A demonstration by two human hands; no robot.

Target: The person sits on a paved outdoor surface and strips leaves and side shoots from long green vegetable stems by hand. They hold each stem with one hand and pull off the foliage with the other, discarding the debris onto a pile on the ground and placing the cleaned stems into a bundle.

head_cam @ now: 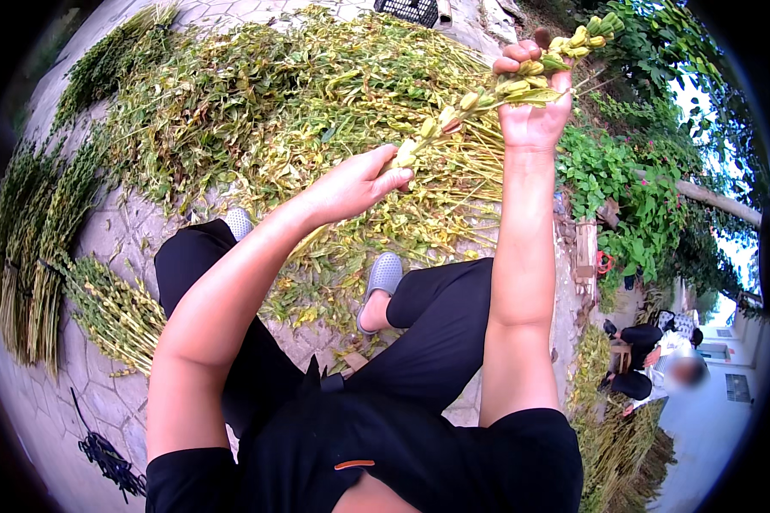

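A long plant stalk with pale green and yellow seed pods [449, 120], probably sesame, stretches diagonally between my two hands. Its lower part is gripped by my left hand [366, 183], thumb and fingers closed around it. Up at the podded top, my right hand [536, 96] has its palm turned up and its fingers curled about the pods and a leaf. Below both hands spreads a wide heap of cut stalks and loose leaves [263, 96], green and yellow.
Tied bundles of green podded stalks [38, 256] lie at the left, with another bundle [112, 314] nearer me. Dark cords [109, 458] lie on the paving. A black plastic crate [407, 9] stands beyond the heap. Another person [654, 359] sits at the right beside more stalks.
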